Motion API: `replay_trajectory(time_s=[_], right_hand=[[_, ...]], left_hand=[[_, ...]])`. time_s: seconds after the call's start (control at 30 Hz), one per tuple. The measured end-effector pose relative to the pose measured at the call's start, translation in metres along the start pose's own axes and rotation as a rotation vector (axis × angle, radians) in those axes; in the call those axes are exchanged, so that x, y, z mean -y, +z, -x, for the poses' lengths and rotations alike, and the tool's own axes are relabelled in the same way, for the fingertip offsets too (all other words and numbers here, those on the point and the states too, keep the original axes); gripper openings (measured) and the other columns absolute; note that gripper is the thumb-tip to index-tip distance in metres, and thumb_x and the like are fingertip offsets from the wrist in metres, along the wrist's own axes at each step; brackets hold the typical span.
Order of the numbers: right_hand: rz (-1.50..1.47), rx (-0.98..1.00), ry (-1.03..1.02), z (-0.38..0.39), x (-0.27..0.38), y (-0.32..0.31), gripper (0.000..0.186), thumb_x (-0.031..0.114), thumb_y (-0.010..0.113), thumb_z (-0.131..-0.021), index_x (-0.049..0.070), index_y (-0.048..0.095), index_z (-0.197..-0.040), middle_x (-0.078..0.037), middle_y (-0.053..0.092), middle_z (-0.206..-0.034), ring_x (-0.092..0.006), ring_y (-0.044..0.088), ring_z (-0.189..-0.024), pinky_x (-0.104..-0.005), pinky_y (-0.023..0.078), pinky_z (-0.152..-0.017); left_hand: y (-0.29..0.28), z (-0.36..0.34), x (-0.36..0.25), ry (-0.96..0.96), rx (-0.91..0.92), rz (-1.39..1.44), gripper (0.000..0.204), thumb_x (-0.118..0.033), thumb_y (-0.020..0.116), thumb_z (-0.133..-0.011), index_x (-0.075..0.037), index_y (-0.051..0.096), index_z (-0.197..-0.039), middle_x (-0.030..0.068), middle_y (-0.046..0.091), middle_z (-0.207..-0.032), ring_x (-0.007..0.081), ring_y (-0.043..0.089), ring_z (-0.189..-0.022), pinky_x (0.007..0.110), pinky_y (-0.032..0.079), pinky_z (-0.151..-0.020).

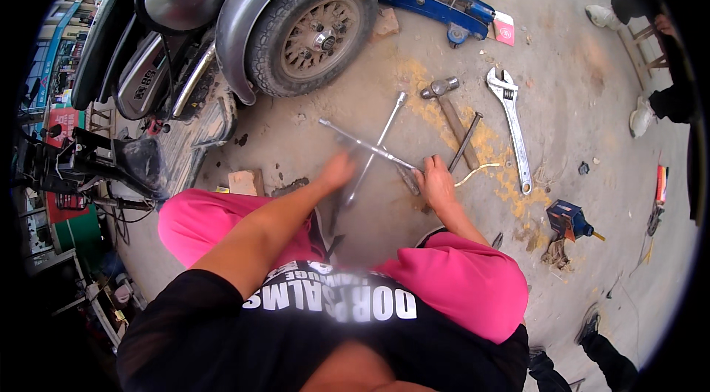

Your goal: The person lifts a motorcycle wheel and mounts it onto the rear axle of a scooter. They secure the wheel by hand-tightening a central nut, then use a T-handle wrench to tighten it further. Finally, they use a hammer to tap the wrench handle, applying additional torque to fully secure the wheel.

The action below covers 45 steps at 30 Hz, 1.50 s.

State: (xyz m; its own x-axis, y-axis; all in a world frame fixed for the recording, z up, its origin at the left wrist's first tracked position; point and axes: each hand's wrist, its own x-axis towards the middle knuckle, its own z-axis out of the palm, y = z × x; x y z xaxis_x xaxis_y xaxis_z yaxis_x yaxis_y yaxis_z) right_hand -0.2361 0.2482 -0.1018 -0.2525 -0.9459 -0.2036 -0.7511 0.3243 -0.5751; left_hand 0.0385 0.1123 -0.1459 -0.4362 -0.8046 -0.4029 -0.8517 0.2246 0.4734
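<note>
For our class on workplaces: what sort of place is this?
Probably an outdoor vehicle repair spot: there's a wheel, a blue jack near it, and a cross-shaped wrench.

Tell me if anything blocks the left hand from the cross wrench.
Nothing visible stands between the left hand and the cross wrench; the hand is blurred, so whether it touches is unclear. The right hand holds one end.

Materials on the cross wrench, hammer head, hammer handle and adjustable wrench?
Cross wrench: probably steel, maybe plated; silvery sheen.
Hammer head: likely bare steel; dull grey with brownish, worn-looking patches.
Hammer handle: looks like wood, matte brown; grain too small to confirm.
Adjustable wrench: steel-like, possibly chromed; smooth silver with bright highlights.
</note>
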Motion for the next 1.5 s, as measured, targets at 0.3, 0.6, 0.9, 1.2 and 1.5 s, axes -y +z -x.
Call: replay_trajectory(time_s=[0.3,0.6,0.9,1.2,1.5], right_hand=[[0.039,-0.082,-0.298,-0.005,0.023,0.021,0.023,0.020,0.064,-0.085,0.002,0.059,-0.098,-0.020,0.061,-0.097,-0.0379,0.062,-0.092,-0.0491,0.049,-0.079],[-0.148,0.437,-0.003,-0.026,0.016,0.021,0.028,0.026,0.064,-0.088,0.000,0.064,-0.097,-0.024,0.067,-0.094,-0.0430,0.064,-0.090,-0.0492,0.050,-0.077],[-0.414,0.025,0.241,0.039,0.005,-0.042,0.031,0.028,0.067,-0.088,-0.002,0.065,-0.095,-0.023,0.063,-0.072,-0.0385,0.063,-0.067,-0.0447,0.048,-0.062],[-0.417,-0.388,0.620,0.094,-0.109,-0.064,0.031,0.025,0.066,-0.092,-0.005,0.059,-0.086,-0.012,0.050,-0.061,-0.0202,0.041,-0.056,-0.0392,0.038,-0.054],[0.132,-0.044,0.602,0.101,-0.128,-0.097,0.034,0.031,0.061,-0.094,-0.003,0.063,-0.089,-0.026,0.064,-0.076,-0.0434,0.063,-0.070,-0.0495,0.049,-0.067]], left_hand=[[0.018,0.000,0.005,-0.100,-0.222,0.296,0.021,-0.019,0.049,-0.101,0.001,0.045,-0.097,0.0115,0.057,-0.066,0.0208,0.060,-0.051,0.036,0.049,-0.049],[-0.069,-0.014,-0.097,-0.012,0.145,0.607,0.021,-0.024,0.046,-0.103,-0.003,0.045,-0.099,0.0041,0.050,-0.066,0.0166,0.053,-0.049,0.032,0.047,-0.048],[-0.198,0.018,-0.168,0.185,0.419,0.399,0.027,-0.030,0.045,-0.105,-0.004,0.046,-0.097,0.0024,0.052,-0.067,0.0136,0.057,-0.055,0.030,0.046,-0.054],[-0.222,0.001,-0.153,0.243,0.389,0.261,0.028,-0.031,0.048,-0.104,-0.005,0.046,-0.094,0.0020,0.052,-0.067,0.0128,0.057,-0.060,0.032,0.047,-0.059],[-0.313,-0.012,-0.168,0.190,-0.156,0.426,0.034,-0.029,0.059,-0.100,0.000,0.061,-0.119,0.0007,0.057,-0.068,0.0080,0.052,-0.048,0.025,0.043,-0.045]])
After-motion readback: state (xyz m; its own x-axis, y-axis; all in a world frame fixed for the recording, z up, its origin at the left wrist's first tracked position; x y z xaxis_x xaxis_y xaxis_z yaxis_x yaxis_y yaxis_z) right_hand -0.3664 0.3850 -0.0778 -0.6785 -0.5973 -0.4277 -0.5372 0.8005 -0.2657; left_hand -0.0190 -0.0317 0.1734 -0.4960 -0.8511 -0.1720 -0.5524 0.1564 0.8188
